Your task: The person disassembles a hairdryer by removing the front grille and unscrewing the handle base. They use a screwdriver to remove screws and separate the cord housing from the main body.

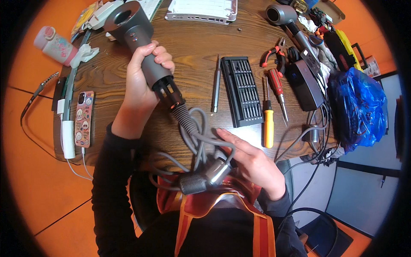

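My left hand (147,68) is closed around the handle of a grey hair dryer (130,28), held tilted over the table's left part. The handle's lower end is uncovered, showing a dark inner part (170,92) and a ribbed cord sleeve (185,118). From there the grey cord (171,159) hangs in loose loops. A perforated mesh cylinder (192,183) and a shiny metal sleeve (218,171) hang among the loops at the table's near edge. My right hand (252,160), fingers stretched out, is beside the cord and the metal sleeve. Whether it touches them I cannot tell.
A screwdriver bit set (242,92), a slim driver (216,85), yellow (268,128) and red (277,88) screwdrivers and pliers (280,55) lie on the wooden table (192,47). Another hair dryer (280,17), a blue bag (359,109), a phone (84,118) and a bottle (58,45) surround them.
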Action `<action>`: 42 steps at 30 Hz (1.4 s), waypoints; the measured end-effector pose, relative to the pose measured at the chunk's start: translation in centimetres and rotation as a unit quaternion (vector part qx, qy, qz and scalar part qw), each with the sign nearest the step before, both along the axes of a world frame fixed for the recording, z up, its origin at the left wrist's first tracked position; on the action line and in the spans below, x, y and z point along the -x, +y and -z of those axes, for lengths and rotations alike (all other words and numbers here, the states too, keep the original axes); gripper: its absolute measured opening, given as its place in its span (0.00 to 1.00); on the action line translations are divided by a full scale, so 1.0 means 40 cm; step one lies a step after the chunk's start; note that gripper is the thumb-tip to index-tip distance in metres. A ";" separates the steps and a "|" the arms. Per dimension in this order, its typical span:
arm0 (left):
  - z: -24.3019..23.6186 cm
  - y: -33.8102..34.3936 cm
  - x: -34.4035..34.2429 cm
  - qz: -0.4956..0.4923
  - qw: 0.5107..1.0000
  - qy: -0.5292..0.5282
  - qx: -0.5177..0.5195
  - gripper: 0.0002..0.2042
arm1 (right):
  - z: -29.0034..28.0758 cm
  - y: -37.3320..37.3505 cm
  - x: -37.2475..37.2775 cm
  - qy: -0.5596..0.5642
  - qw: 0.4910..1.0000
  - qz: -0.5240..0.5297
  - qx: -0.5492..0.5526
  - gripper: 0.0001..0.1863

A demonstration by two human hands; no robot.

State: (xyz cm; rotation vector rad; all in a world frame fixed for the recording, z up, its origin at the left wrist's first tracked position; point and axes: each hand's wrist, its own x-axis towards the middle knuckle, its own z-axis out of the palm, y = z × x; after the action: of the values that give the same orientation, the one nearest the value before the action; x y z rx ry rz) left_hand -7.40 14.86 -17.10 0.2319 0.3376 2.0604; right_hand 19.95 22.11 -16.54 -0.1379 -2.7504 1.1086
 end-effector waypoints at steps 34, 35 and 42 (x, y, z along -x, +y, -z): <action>0.032 -0.008 -0.109 0.046 0.970 0.226 0.083 0.22 | 0.008 0.109 -0.014 -0.042 0.895 0.432 -0.101 0.15; 0.033 -0.007 -0.108 0.046 0.971 0.221 0.082 0.22 | 0.007 0.109 -0.014 -0.047 0.896 0.430 -0.101 0.15; 0.036 -0.005 -0.111 0.048 0.975 0.204 0.080 0.22 | 0.006 0.106 -0.014 -0.034 0.899 0.420 -0.116 0.15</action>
State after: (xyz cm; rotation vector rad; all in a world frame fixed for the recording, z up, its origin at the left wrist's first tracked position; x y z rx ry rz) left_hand -2.95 14.65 -18.54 0.5641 0.7266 1.8700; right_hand 20.52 26.34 -16.77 -1.2024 -2.3847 0.5287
